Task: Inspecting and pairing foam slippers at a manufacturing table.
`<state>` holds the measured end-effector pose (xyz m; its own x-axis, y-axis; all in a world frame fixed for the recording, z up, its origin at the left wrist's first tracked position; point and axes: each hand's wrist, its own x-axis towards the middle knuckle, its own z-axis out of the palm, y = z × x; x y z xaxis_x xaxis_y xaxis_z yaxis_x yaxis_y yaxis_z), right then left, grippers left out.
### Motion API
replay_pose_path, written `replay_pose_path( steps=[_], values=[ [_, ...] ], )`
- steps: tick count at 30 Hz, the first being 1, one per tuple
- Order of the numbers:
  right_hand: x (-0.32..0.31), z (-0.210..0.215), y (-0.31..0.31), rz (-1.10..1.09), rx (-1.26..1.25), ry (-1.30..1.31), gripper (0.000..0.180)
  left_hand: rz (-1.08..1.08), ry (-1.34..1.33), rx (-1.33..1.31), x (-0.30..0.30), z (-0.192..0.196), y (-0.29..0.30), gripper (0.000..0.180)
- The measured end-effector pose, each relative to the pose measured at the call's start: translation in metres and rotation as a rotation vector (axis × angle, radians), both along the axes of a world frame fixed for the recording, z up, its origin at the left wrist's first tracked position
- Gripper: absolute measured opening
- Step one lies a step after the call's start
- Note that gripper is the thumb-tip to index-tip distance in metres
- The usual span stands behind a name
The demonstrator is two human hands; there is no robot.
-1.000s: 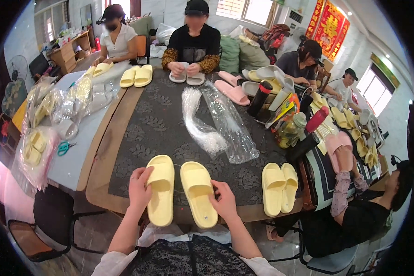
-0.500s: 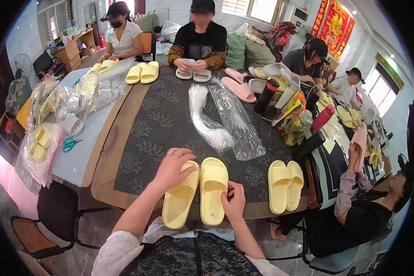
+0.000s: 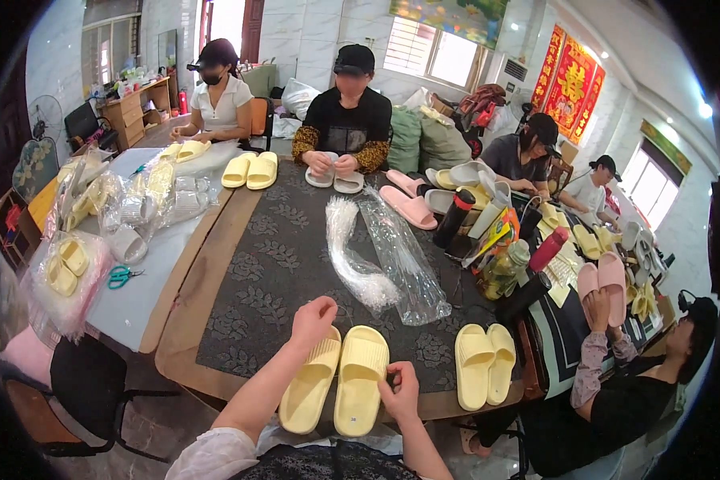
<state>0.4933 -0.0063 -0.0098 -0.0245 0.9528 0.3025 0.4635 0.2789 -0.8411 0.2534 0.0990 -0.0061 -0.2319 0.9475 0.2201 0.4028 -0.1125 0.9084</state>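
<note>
Two yellow slippers stand side by side at the table's near edge, toes pointing away: a left slipper (image 3: 308,392) and a right slipper (image 3: 360,396). Above the left slipper's toe is my left hand (image 3: 314,322), its fingertips pinched together. A faint thin strand seems to run from them, too fine to name. My right hand (image 3: 400,392) is closed at the right slipper's outer edge, thumb and fingers against the strap's side. Beyond them lie a bundle of clear thin plastic strands (image 3: 356,260) and a clear plastic bag of strands (image 3: 408,268).
Another yellow slipper pair (image 3: 486,364) sits to the right. Bottles, including a dark tumbler (image 3: 454,218) and a glass jar (image 3: 504,270), crowd the right side. Bagged slippers (image 3: 68,268) and teal scissors (image 3: 122,277) lie left. Across, a co-worker holds grey slippers (image 3: 334,176); others sit around.
My left hand has lifted off the left slipper's strap, its spread fingers now pinched together. My right hand stays by the right slipper. The whole view has tilted upward.
</note>
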Motion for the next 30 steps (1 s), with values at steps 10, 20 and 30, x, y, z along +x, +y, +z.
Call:
replay_pose_path(
  steps=[10,20,30],
  values=[
    [-0.055,0.047,0.093,0.113,-0.067,-0.461,0.027,-0.009,-0.064,0.089,0.002,0.001,0.004,0.017],
    [-0.072,0.013,0.099,0.083,-0.152,0.085,0.017,-0.026,-0.058,0.032,0.0,-0.004,-0.002,0.019],
    [-0.069,0.004,0.113,0.043,-0.031,0.264,0.018,-0.134,0.0,0.002,-0.002,-0.003,0.005,0.019]
  ],
)
